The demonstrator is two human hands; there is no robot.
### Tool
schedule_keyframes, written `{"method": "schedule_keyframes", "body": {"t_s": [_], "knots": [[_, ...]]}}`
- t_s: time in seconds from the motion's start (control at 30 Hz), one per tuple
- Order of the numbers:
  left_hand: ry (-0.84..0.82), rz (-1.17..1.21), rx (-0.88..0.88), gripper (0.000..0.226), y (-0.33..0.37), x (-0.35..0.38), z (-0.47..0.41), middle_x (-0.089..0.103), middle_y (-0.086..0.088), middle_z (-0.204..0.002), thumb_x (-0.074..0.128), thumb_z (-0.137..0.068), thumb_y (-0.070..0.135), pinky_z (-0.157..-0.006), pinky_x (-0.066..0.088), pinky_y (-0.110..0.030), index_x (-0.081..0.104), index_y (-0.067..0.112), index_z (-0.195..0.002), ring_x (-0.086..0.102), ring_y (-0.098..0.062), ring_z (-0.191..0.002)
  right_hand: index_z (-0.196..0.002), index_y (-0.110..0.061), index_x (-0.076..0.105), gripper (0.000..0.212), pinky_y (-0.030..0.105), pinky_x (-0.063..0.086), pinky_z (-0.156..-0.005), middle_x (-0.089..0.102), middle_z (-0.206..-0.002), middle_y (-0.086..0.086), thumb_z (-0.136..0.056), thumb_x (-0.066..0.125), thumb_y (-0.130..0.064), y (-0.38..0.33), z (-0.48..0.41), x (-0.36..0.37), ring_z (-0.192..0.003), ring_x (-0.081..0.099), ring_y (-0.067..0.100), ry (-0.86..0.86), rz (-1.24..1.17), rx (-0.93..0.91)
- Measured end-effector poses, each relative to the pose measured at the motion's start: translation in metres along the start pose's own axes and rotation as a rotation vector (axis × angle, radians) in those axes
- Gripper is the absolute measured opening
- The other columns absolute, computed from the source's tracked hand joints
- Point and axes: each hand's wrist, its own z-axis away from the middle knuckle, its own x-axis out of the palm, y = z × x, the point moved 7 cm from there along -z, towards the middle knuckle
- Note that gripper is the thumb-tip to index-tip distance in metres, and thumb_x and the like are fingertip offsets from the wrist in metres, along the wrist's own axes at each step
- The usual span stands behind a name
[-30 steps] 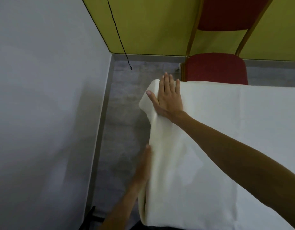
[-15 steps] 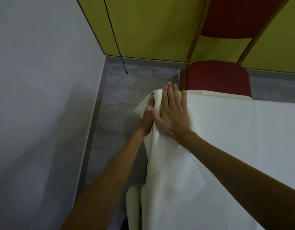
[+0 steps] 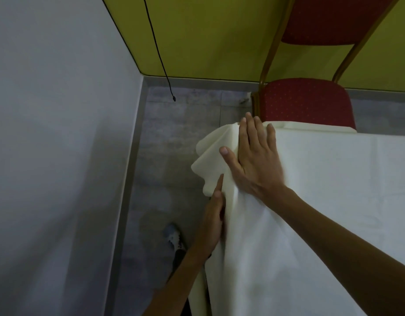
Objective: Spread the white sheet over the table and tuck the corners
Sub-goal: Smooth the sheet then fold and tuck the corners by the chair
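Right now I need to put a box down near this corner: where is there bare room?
The white sheet lies bare right of the right hand, up to the red chair. The grey floor between the white wall and the table is open. The corner itself is crowded: both hands, the left hand at the hanging fold.

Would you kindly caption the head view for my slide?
Right hand flat on the sheet at the table corner; left hand tucks the overhang.

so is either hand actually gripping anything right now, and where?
No grip visible. Right hand lies flat, pinning the white sheet at the table corner. Left hand presses flat against the sheet's hanging side; no pinch can be seen.
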Motion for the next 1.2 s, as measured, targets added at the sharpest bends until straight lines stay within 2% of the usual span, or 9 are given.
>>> {"method": "schedule_keyframes", "body": {"t_s": [0.07, 0.17, 0.3, 0.47, 0.73, 0.87, 0.97, 1.1, 1.2], "knots": [[-0.024, 0.046, -0.019, 0.041, 0.005, -0.01, -0.022, 0.065, 0.01, -0.117, 0.039, -0.102, 0.047, -0.087, 0.05, -0.011, 0.057, 0.024, -0.13, 0.061, 0.011, -0.105, -0.159, -0.006, 0.012, 0.092, 0.055, 0.006, -0.125, 0.009, -0.169, 0.012, -0.097, 0.0, -0.073, -0.001, 0.001, 0.0, -0.156, 0.005, 0.028, 0.007, -0.004, -0.006], [-0.012, 0.014, 0.112, 0.039, 0.043, -0.03, -0.072, 0.066, 0.001, -0.123, 0.046, -0.1, 0.04, -0.091, 0.057, -0.04, 0.055, 0.02, -0.133, 0.065, -0.016, -0.111, -0.159, -0.006, 0.011, 0.091, 0.054, 0.007, -0.125, 0.009, -0.169, 0.013, -0.098, 0.002, -0.072, -0.001, 0.0, 0.001, -0.157, 0.005, 0.027, 0.008, 0.007, -0.004], [0.039, -0.262, 0.352, 0.035, 0.099, -0.03, -0.128, 0.061, 0.001, -0.13, 0.052, -0.101, 0.032, -0.093, 0.056, -0.033, 0.054, 0.021, -0.134, 0.061, -0.012, -0.114, -0.159, -0.004, 0.014, 0.09, 0.054, 0.007, -0.126, 0.012, -0.168, 0.014, -0.098, 0.002, -0.071, -0.001, -0.001, -0.001, -0.156, 0.008, 0.027, 0.0, 0.039, 0.006], [-0.46, -0.657, 0.502, 0.026, 0.143, 0.013, -0.155, 0.063, 0.001, -0.126, 0.056, -0.098, 0.015, -0.09, 0.039, -0.004, 0.063, 0.016, -0.124, 0.054, -0.003, -0.111, -0.158, -0.003, 0.017, 0.09, 0.054, 0.01, -0.125, 0.012, -0.168, 0.015, -0.099, 0.005, -0.069, -0.003, 0.0, -0.003, -0.156, 0.009, 0.028, -0.005, 0.042, 0.011], [-0.816, -0.886, 0.284, 0.042, 0.151, 0.029, -0.161, 0.061, 0.007, -0.118, 0.074, -0.083, 0.013, -0.102, 0.049, -0.037, 0.055, 0.026, -0.118, 0.059, -0.011, -0.111, -0.159, -0.008, 0.015, 0.089, 0.055, 0.011, -0.125, 0.011, -0.168, 0.01, -0.098, 0.006, -0.072, 0.0, -0.002, -0.002, -0.156, 0.008, 0.026, -0.025, 0.018, 0.029], [-0.906, -0.956, 0.216, 0.052, 0.154, 0.029, -0.162, 0.059, 0.003, -0.127, 0.078, -0.079, 0.013, -0.103, 0.046, -0.037, 0.052, 0.025, -0.122, 0.055, -0.015, -0.118, -0.16, -0.008, 0.015, 0.09, 0.055, 0.011, -0.125, 0.009, -0.168, 0.009, -0.098, 0.007, -0.073, 0.002, -0.002, 0.001, -0.157, 0.006, 0.025, -0.04, 0.017, 0.034], [-0.868, -0.931, 0.253, 0.046, 0.151, 0.027, -0.16, 0.061, 0.004, -0.124, 0.078, -0.081, 0.018, -0.099, 0.047, -0.033, 0.054, 0.028, -0.119, 0.057, -0.014, -0.114, -0.16, -0.009, 0.015, 0.089, 0.055, 0.01, -0.125, 0.01, -0.169, 0.009, -0.098, 0.008, -0.073, 0.002, -0.002, 0.001, -0.157, 0.006, 0.025, -0.034, 0.004, 0.039], [-0.608, -0.856, 0.474, 0.014, 0.147, 0.018, -0.164, 0.069, 0.001, -0.105, 0.069, -0.09, 0.022, -0.087, 0.056, -0.034, 0.067, 0.018, -0.104, 0.064, -0.01, -0.092, -0.16, -0.01, 0.016, 0.088, 0.054, 0.01, -0.126, 0.011, -0.168, 0.008, -0.098, 0.01, -0.072, 0.002, -0.001, 0.002, -0.156, 0.009, 0.025, -0.019, 0.012, 0.045], [-0.511, -0.8, 0.576, 0.004, 0.151, 0.007, -0.166, 0.065, 0.002, -0.088, 0.066, -0.091, 0.018, -0.072, 0.047, -0.021, 0.066, 0.018, -0.088, 0.059, -0.006, -0.079, -0.159, -0.008, 0.02, 0.088, 0.054, 0.011, -0.126, 0.017, -0.168, 0.009, -0.099, 0.011, -0.072, 0.002, -0.001, 0.002, -0.156, 0.012, 0.026, -0.013, 0.009, 0.047]]}}
